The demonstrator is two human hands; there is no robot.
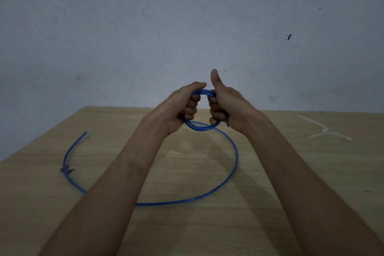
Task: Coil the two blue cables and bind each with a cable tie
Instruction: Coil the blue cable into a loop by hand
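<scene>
Both hands are up above the counter, close together. The left hand has its fingers curled round one side of a small coil. The right hand grips the other side, and its thumb sticks straight up. The coil is made of a few loops of the blue cable. The rest of the cable hangs down from the coil and lies on the counter in one big round bend. It goes under the left arm and ends far to the left. A small dark bit sits on it there; I cannot tell what that is.

The cable looks thin, light and springy. I think the loops will pop open if the hands let go, so one hand should pinch all the loops at one spot. It looks smooth, so it may slip.

Two white cable ties lie on the right side of the counter, well apart from the hands. One hand has to reach far for them. The loose end is near the left edge and could slide off. There is a lot of bare wood near the hands, and the wall stands just behind the far edge.
</scene>
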